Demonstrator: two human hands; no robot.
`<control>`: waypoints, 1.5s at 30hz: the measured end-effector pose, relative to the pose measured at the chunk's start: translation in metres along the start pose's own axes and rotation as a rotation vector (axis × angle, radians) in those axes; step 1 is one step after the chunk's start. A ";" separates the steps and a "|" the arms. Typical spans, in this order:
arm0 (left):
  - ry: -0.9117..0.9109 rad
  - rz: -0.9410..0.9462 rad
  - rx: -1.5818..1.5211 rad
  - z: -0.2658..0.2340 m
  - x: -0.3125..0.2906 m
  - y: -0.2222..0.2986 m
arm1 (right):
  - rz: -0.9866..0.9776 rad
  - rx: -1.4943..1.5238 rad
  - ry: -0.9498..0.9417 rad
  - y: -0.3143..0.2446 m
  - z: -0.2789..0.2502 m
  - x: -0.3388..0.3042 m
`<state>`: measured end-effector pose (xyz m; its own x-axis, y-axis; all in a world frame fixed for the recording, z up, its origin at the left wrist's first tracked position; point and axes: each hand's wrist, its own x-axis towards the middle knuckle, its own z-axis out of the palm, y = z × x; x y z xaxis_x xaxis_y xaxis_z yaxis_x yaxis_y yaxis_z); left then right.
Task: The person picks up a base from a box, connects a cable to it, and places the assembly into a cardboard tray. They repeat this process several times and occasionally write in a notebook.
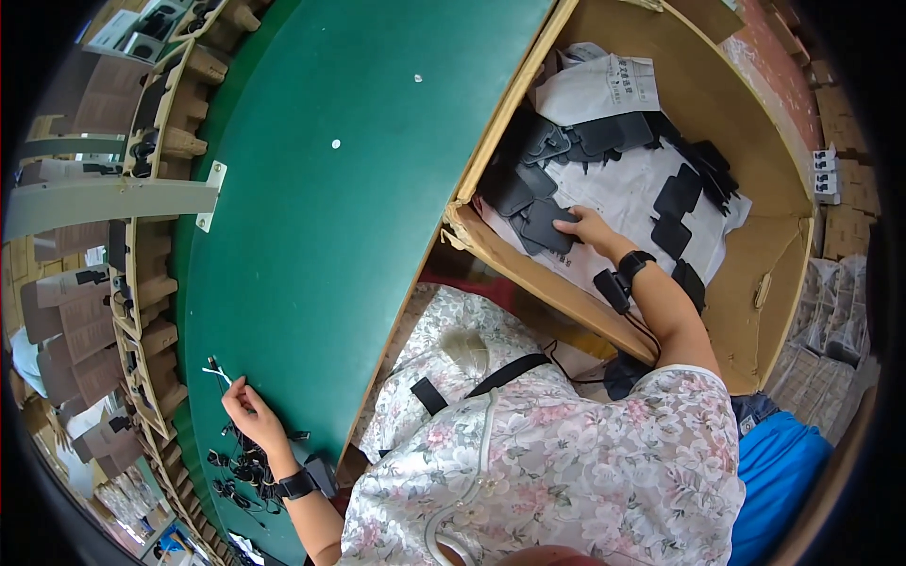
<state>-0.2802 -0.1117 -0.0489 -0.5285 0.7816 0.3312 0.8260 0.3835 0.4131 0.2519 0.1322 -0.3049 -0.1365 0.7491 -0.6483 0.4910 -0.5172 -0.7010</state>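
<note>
My right hand (591, 231) reaches into a large cardboard box (774, 189) and is closed on the edge of a flat dark-grey plastic plate (545, 224). More dark plates (613, 135) lie around it in the box, some overlapping, on white printed sheets (599, 87). Over the green table (311, 255), my left hand (249, 417) has its fingers curled, with a thin white strip (217, 374) at the fingertips. A small black tip shows beside the strip. Near my left wrist lies a tangled heap of black cables (247, 472).
A conveyor (151, 283) carrying open cartons with black items runs along the table's left side. A metal bracket (123, 208) is fixed to the table edge. Two small white bits (336, 144) lie on the tabletop. Stacked cartons (845, 170) stand beyond the box at right.
</note>
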 end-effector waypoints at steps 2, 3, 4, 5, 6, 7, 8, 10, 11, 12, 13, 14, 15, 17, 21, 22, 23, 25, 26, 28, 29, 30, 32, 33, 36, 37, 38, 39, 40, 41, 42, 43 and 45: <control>0.004 -0.011 0.007 -0.005 -0.003 -0.005 | 0.086 0.272 0.079 -0.022 -0.013 -0.012; 0.003 -0.018 0.014 -0.007 -0.004 -0.007 | 0.082 0.270 0.081 -0.028 -0.018 -0.014; -0.001 -0.025 0.017 -0.007 -0.005 -0.009 | 0.074 0.469 0.125 -0.032 -0.024 -0.016; 0.000 -0.026 0.011 -0.006 -0.005 -0.009 | 0.065 0.667 0.167 -0.036 -0.030 -0.017; 0.006 -0.019 0.003 -0.006 -0.004 -0.009 | 0.054 0.865 0.206 -0.040 -0.033 -0.016; 0.012 -0.013 -0.004 -0.006 -0.004 -0.010 | 0.049 0.860 0.206 -0.044 -0.034 -0.011; 0.020 -0.008 -0.010 -0.006 -0.004 -0.010 | 0.018 0.913 0.182 -0.048 -0.032 -0.001; 0.025 -0.007 -0.010 -0.009 -0.004 -0.010 | -0.040 1.024 0.136 -0.054 -0.025 0.020; 0.028 -0.001 -0.013 -0.008 -0.003 -0.007 | -0.046 1.023 0.142 -0.049 -0.023 0.042; 0.033 0.006 -0.016 -0.007 -0.002 -0.005 | -0.006 0.935 0.172 -0.043 -0.019 0.068; 0.045 0.000 -0.015 -0.008 -0.004 -0.005 | 0.032 0.842 0.187 -0.057 -0.010 0.078; 0.042 -0.016 -0.012 -0.009 -0.005 -0.005 | 0.022 0.838 0.178 -0.068 -0.003 0.083; 0.041 -0.032 -0.009 -0.010 -0.007 -0.005 | 0.039 0.865 0.238 -0.082 0.008 0.090; 0.060 -0.052 -0.008 -0.013 -0.008 -0.007 | 0.066 0.921 0.358 -0.123 0.031 0.090; 0.075 -0.067 -0.005 -0.015 -0.015 -0.006 | 0.011 1.089 0.340 -0.150 0.054 0.084; 0.077 -0.050 -0.010 -0.012 -0.013 -0.005 | 0.002 1.083 0.331 -0.153 0.054 0.089; 0.076 -0.036 -0.014 -0.012 -0.014 -0.006 | -0.036 1.087 0.316 -0.149 0.055 0.093; 0.077 -0.019 -0.024 -0.011 -0.012 -0.006 | -0.115 1.104 0.300 -0.142 0.045 0.100; 0.073 -0.032 -0.029 -0.012 -0.013 -0.007 | -0.118 1.100 0.297 -0.143 0.042 0.096; 0.061 -0.051 -0.046 -0.015 -0.011 -0.010 | -0.180 1.122 0.146 -0.136 0.036 0.081; 0.064 -0.047 -0.051 -0.017 -0.009 -0.013 | -0.213 1.134 0.073 -0.135 0.032 0.070; 0.052 -0.040 -0.060 -0.018 -0.006 -0.016 | -0.220 1.135 0.080 -0.136 0.027 0.057; 0.025 -0.033 -0.079 -0.019 -0.008 -0.019 | -0.111 1.012 0.060 -0.140 0.011 0.021; 0.023 -0.031 -0.086 -0.019 -0.007 -0.019 | -0.114 1.010 0.068 -0.141 0.002 0.001; 0.066 -0.076 -0.129 -0.019 -0.003 -0.027 | -0.256 0.904 0.013 -0.154 -0.022 -0.054; 0.076 -0.082 -0.132 -0.017 -0.002 -0.028 | -0.287 0.902 0.027 -0.156 -0.031 -0.067; 0.068 -0.080 -0.140 -0.016 0.000 -0.029 | -0.298 0.894 0.020 -0.166 -0.035 -0.086; 0.062 -0.078 -0.144 -0.014 0.002 -0.029 | -0.361 0.950 -0.001 -0.178 -0.039 -0.105; 0.055 -0.076 -0.146 -0.014 0.003 -0.029 | -0.422 1.007 -0.023 -0.192 -0.041 -0.120; 0.067 -0.079 -0.147 -0.013 0.004 -0.030 | -0.431 1.003 -0.032 -0.206 -0.040 -0.130; 0.072 -0.085 -0.180 -0.011 0.003 -0.031 | -0.487 0.934 -0.041 -0.221 -0.034 -0.137; 0.079 -0.092 -0.211 -0.011 0.001 -0.032 | -0.542 0.865 -0.053 -0.238 -0.025 -0.145; 0.103 -0.115 -0.227 -0.013 -0.001 -0.030 | -0.598 0.791 -0.092 -0.274 0.001 -0.159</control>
<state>-0.3071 -0.1308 -0.0507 -0.6431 0.6809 0.3506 0.7003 0.3375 0.6291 0.1379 0.1545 -0.0099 -0.2573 0.9588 -0.1205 -0.3907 -0.2173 -0.8945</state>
